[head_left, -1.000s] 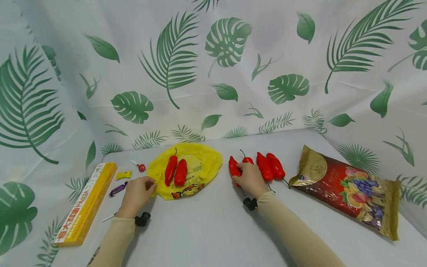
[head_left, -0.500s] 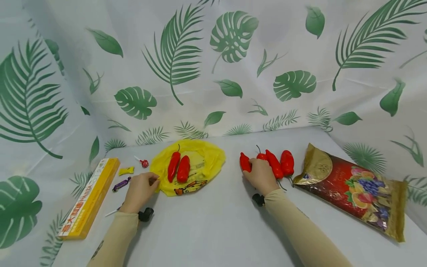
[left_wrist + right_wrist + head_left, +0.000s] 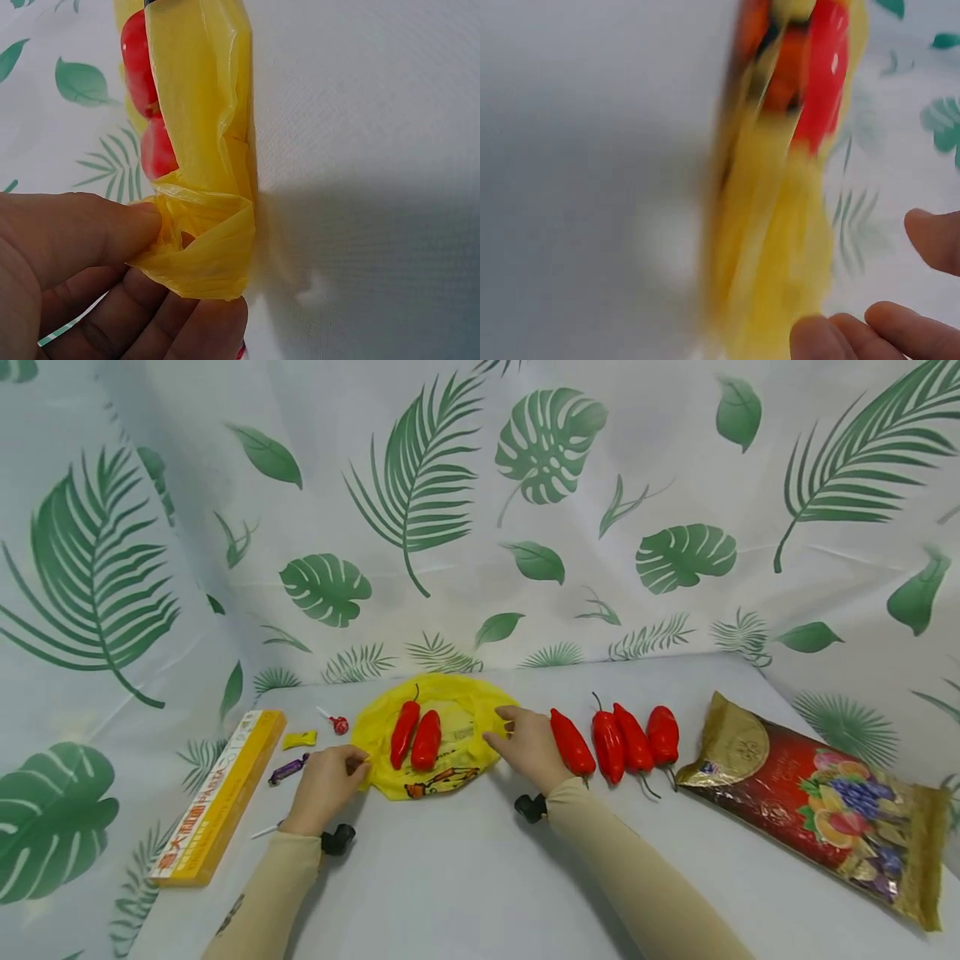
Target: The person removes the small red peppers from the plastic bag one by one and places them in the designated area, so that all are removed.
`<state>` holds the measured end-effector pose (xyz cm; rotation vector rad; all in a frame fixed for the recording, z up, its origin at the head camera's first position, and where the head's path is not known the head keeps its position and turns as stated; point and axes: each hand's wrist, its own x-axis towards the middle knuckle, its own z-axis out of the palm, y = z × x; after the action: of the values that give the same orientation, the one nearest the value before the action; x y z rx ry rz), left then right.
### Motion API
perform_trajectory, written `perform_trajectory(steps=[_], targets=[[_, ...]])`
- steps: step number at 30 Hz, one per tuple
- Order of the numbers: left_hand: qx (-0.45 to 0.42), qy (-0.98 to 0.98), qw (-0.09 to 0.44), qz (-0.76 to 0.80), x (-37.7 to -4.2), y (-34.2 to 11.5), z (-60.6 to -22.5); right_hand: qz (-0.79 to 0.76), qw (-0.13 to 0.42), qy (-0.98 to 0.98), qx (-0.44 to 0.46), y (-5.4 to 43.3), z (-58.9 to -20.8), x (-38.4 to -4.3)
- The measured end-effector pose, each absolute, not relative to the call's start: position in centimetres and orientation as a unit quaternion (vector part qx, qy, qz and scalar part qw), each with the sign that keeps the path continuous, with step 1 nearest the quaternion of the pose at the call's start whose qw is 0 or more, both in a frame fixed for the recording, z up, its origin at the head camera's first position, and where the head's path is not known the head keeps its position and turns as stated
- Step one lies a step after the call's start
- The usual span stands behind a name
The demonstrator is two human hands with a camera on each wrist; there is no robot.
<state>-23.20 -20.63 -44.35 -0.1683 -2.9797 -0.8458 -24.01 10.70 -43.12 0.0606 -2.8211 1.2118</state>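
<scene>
A yellow plastic bag [image 3: 375, 727] lies spread on the table, with two red chili peppers, a slimmer pepper [image 3: 405, 733] and a plumper pepper [image 3: 426, 742], on top of it. My left hand [image 3: 322, 789] pinches the bag's left edge; the left wrist view shows the crumpled film [image 3: 202, 247] between thumb and fingers. At the bag's right edge, my right hand [image 3: 531, 750] has thumb and fingers spread apart, holding nothing. In the right wrist view its fingertips [image 3: 817, 337] are right by the blurred yellow film [image 3: 780, 240]. Just right of this hand, several more red peppers [image 3: 608, 746] lie in a row.
On the left stand a long yellow pasta box [image 3: 217, 810], a yellow candy [image 3: 300, 739], a purple-wrapped candy [image 3: 288, 770] and a red lollipop [image 3: 339, 724]. A white stick [image 3: 266, 832] shows by the left wrist. A large red-and-gold packet [image 3: 817, 810] lies at right.
My right hand has let go of the leftmost pepper, which now lies beside the other loose ones, and moved left to the bag. My left hand keeps pinching the bag's edge.
</scene>
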Motion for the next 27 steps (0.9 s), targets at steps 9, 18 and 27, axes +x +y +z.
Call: perform_trajectory(steps=[9,18,27], targets=[[-0.047,-0.960,0.028,-0.276,-23.3,-20.7,-44.4,0.437,-0.047,-0.898,0.019,3.4,-44.7,-26.7],[-0.044,-0.960,0.031,-0.275,-23.6,-20.7,-44.5,0.398,-0.030,-0.917,0.002,0.0,-44.7,-27.4],[-0.047,-0.961,0.037,-0.271,-23.6,-21.3,-44.7,0.410,-0.035,-0.911,-0.001,-0.3,-44.4,-27.8]])
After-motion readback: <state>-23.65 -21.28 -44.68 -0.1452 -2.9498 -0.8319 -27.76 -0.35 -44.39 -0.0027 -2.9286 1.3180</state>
